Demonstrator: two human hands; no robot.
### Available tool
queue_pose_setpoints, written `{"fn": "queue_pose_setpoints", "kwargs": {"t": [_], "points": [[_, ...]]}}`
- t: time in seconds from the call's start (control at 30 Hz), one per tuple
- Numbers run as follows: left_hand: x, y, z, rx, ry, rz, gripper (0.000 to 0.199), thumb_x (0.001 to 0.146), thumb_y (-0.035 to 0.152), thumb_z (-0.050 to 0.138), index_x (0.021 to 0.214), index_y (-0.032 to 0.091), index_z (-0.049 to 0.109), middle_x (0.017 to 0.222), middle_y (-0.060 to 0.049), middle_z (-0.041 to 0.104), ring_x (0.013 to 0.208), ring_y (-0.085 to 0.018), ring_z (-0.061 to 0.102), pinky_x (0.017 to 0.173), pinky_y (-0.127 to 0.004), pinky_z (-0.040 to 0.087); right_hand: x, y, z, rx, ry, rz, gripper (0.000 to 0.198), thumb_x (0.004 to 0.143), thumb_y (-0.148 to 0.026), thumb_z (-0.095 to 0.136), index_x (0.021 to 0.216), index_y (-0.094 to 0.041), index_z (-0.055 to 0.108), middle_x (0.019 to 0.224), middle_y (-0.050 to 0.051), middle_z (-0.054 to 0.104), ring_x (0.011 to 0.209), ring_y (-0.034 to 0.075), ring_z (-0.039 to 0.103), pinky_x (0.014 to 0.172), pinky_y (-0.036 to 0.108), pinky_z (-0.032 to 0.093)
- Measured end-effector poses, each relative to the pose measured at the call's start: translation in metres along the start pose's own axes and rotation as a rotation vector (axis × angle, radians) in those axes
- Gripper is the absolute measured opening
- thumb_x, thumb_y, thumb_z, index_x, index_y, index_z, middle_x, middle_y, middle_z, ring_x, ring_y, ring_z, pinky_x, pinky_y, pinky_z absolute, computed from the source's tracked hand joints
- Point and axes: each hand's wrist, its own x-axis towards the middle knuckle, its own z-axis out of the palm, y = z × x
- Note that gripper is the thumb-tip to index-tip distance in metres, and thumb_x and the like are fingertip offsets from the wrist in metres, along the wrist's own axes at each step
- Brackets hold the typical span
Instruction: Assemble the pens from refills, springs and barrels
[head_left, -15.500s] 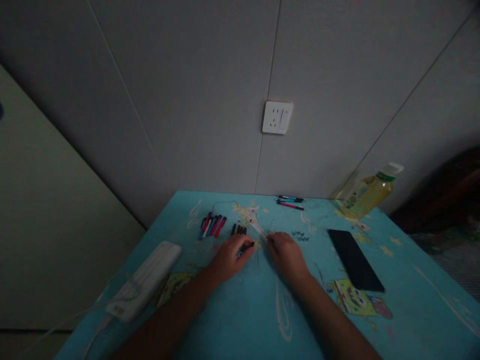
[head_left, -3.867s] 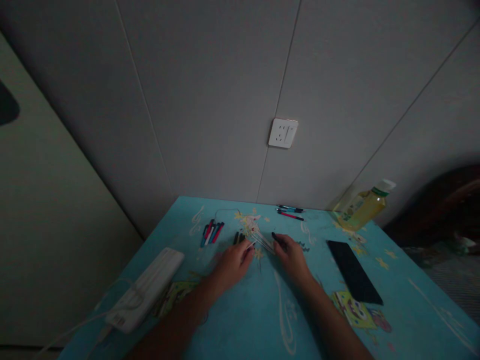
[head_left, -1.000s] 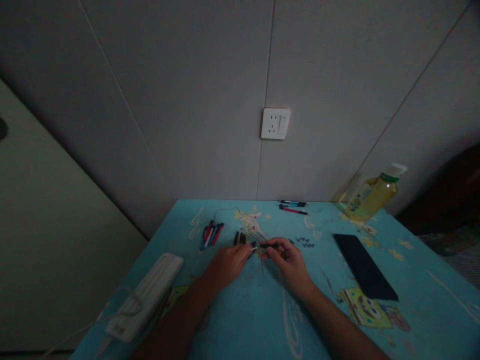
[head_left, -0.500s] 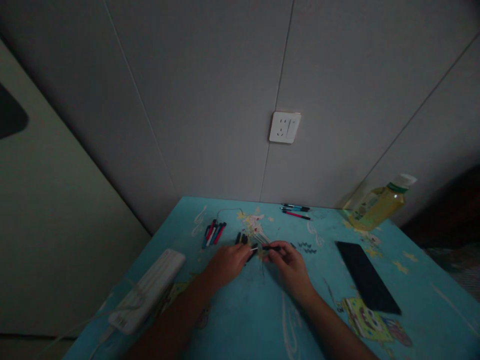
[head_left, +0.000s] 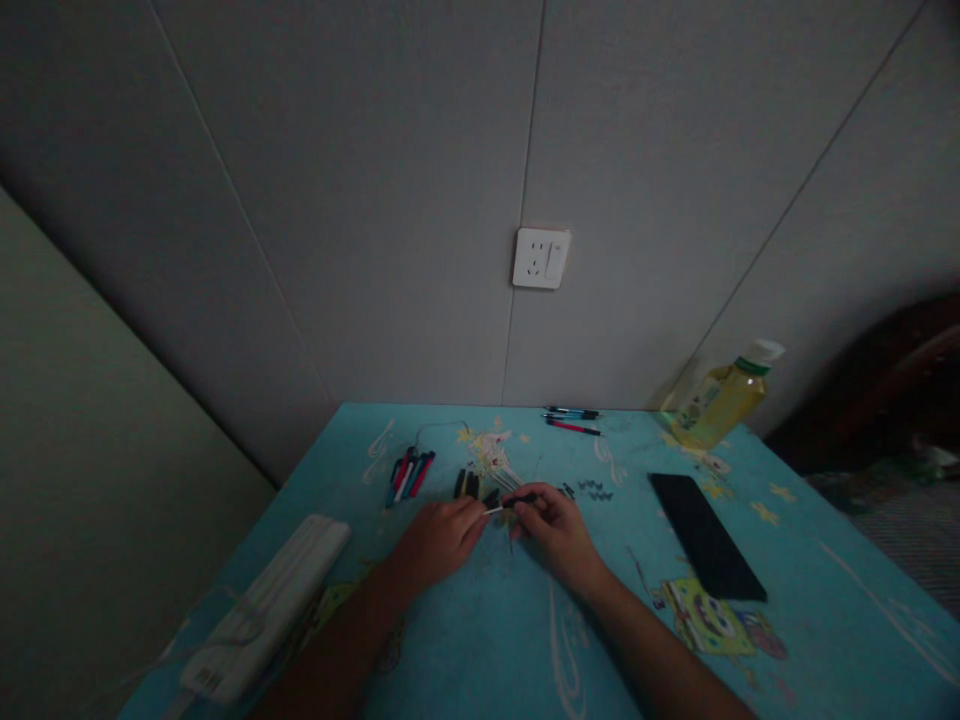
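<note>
Pinched in my left hand [head_left: 442, 538] is a thin white pen refill [head_left: 493, 511], pointing right. My right hand [head_left: 561, 535] has its fingers closed on a black pen part [head_left: 521, 499]. The refill's end meets the black part, and the fingers partly hide whether it is inside. Just beyond my left hand lie several short black pen parts [head_left: 466, 485]. White refills [head_left: 508, 480] lie behind my right hand. Farther left is a bunch of red, blue and white pen barrels [head_left: 411, 476]. Small dark pieces [head_left: 595, 490] sit in rows right of my right hand.
Several whole pens [head_left: 573, 428] lie by the wall. A bottle of yellow liquid [head_left: 718, 405] stands at the back right, with a black flat slab [head_left: 706, 537] nearer. A white power strip [head_left: 266, 605] with a cable lies left. A socket [head_left: 541, 258] is on the wall.
My hands have come together: the refill in my left hand now reaches the black pen part in my right. The camera view has shifted slightly to the right.
</note>
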Motion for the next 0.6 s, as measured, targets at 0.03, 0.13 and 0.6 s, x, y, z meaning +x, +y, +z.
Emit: {"fn": "queue_pose_setpoints", "kwargs": {"t": [0.03,0.13,0.6], "points": [[0.000,0.000,-0.001,-0.010,-0.005,0.001,0.027,0.098,0.026,0.038,0.091,0.019,0.063,0.083,-0.005,0.065,0.074,-0.017,0.063,0.068,-0.027,0.046,0.000,0.000,-0.002,-0.032,-0.004,-0.004,0.020,0.084,-0.038,0.068,0.098,-0.023,0.068,0.094,0.003,0.073,0.061,0.013,0.063,0.059,0.026,0.047],[-0.002,0.003,-0.003,-0.065,-0.016,0.013,0.026,0.097,0.028,0.041,0.103,0.019,0.064,0.090,-0.007,0.067,0.082,-0.019,0.065,0.074,-0.029,0.049,-0.001,0.000,-0.009,-0.208,-0.069,-0.025,0.019,0.084,-0.035,0.068,0.099,-0.024,0.070,0.073,0.000,0.072,0.063,0.016,0.063,0.062,0.027,0.046],[-0.003,-0.009,0.013,-0.124,-0.006,0.125,0.024,0.098,0.032,0.045,0.107,0.020,0.064,0.098,-0.006,0.069,0.090,-0.019,0.068,0.081,-0.030,0.055,-0.007,0.001,-0.006,-0.432,-0.186,-0.267,0.019,0.089,-0.033,0.065,0.103,-0.023,0.071,0.098,0.004,0.071,0.087,0.017,0.065,0.079,0.028,0.049]]}}
